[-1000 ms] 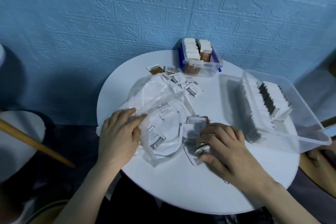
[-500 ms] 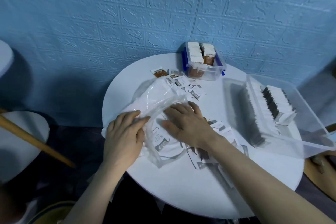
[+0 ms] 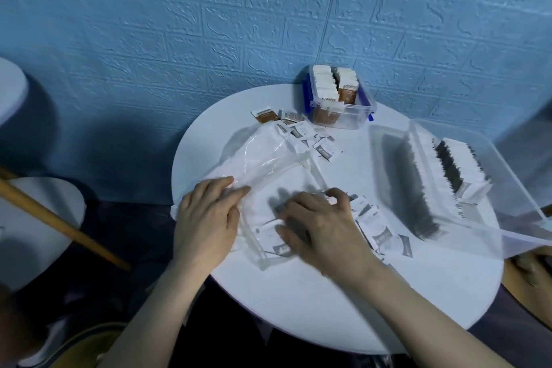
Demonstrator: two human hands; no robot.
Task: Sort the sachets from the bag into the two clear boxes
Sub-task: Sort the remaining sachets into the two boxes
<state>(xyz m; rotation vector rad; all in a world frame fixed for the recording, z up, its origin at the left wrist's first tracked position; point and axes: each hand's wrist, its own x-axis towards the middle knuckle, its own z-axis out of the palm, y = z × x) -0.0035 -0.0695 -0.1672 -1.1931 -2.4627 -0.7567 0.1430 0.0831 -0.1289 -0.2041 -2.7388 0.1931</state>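
Centrally, a round white table [image 3: 313, 308] stands against an embossed blue brick-pattern wall [image 3: 209, 24]; left hand [image 3: 206, 218] flat, right hand [image 3: 322, 230] loosely spread on a clear plastic bag [image 3: 268, 164].

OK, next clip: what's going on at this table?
A person is sorting sachets at a round white table. The left hand rests on the clear plastic bag, holding it flat. The right hand is over the bag's mouth, among grey-and-white sachets; motion blur hides whether it holds one. The small clear box by the wall holds brown sachets, and the large clear box holds rows of grey ones. More loose sachets lie behind the bag.
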